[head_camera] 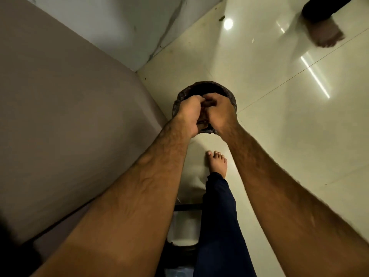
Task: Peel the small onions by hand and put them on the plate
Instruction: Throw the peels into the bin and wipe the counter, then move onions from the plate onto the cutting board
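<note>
Left hand (189, 113), right hand (222, 113) round brown scraps (204, 115)

I see glossy cream tile floor (279, 140); dark round bin (179, 98) on it, bare foot (217, 163) near, second foot (327, 37) well apart.

Floor (279, 120): glossy, smooth cream tile, mirror-bright reflections. Panel (60, 116) at left of frame: matt, smooth, grey-brown. Wall (123, 27), upper left: pale, veined, stone-like, slight sheen. Bin (205, 84) at centre: dark, crinkled plastic liner over rim. Trouser leg (217, 216), bottom centre: dark blue matt cloth.
</note>
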